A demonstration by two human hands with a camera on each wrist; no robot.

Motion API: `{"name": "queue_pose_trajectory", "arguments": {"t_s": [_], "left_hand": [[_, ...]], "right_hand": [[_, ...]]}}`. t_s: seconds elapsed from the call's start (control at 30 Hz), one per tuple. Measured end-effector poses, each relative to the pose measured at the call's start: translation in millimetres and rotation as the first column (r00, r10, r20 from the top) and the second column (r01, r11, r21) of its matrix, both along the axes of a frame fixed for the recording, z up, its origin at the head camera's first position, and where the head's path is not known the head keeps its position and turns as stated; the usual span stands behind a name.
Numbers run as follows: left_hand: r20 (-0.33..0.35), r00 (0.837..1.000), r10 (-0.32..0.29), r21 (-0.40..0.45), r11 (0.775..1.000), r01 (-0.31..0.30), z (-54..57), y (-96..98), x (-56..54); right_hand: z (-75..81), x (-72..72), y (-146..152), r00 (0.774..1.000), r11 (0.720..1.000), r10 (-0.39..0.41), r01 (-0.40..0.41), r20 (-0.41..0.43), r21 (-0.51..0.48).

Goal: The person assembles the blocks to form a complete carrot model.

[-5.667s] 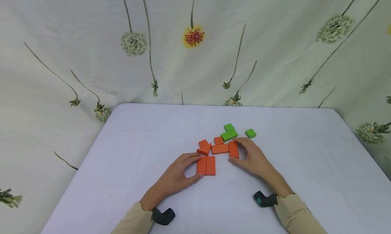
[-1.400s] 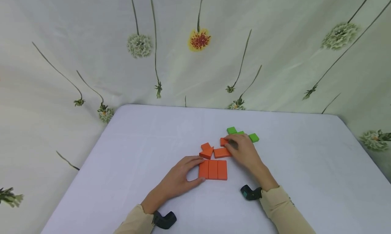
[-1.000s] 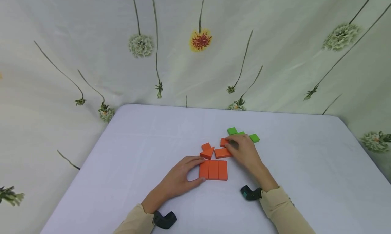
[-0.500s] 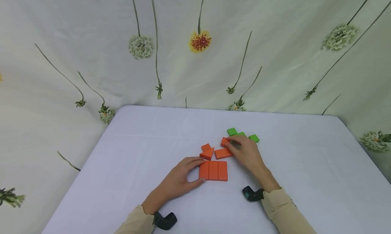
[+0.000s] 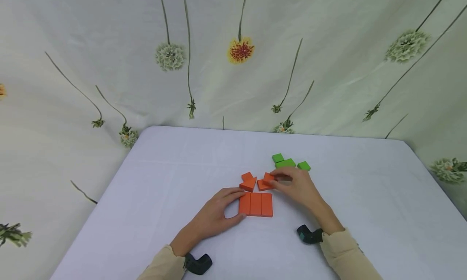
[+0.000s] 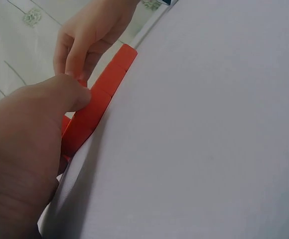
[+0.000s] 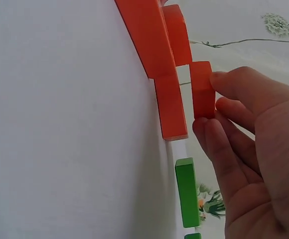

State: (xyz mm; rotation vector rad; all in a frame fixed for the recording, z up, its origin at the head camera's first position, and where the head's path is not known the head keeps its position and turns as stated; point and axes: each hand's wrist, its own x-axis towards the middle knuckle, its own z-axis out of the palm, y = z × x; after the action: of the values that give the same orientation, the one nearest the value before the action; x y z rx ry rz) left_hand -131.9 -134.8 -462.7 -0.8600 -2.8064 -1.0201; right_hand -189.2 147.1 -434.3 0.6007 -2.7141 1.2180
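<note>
Mid-frame, the right hand (image 5: 302, 189) is pinching a small orange block (image 7: 202, 89), likely light, stiff, best held by its edges; the left hand (image 5: 213, 216) is gripping the leftmost long block (image 5: 245, 204)!

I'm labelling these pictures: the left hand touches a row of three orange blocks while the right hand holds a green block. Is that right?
Not quite: the block in the right hand is orange, as the right wrist view shows. The left hand does touch the row of orange blocks.
</note>
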Motion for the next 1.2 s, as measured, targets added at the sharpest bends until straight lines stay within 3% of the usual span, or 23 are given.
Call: {"name": "queue_pose_trajectory", "arguments": {"t_s": [0.37, 0.77, 1.2], "left_hand": [[-0.022, 1.0, -0.011, 0.004, 1.0, 0.011, -0.1, -0.3, -0.6], [-0.026, 1.0, -0.016, 0.006, 1.0, 0.016, -0.7, -0.6, -0.6], [-0.04, 0.999, -0.019, -0.003, 1.0, 0.019, -0.3, -1.1, -0.2]], "right_hand": [[5.8, 7.8, 2, 0.981, 0.981, 0.192, -0.193, 0.038, 0.024], [12.3, 21.1, -7, 0.92, 0.921, 0.386, -0.388, 0.07, 0.021], [17.4, 36.3, -25, 0.89, 0.885, 0.431, -0.449, 0.15, 0.12]]}}
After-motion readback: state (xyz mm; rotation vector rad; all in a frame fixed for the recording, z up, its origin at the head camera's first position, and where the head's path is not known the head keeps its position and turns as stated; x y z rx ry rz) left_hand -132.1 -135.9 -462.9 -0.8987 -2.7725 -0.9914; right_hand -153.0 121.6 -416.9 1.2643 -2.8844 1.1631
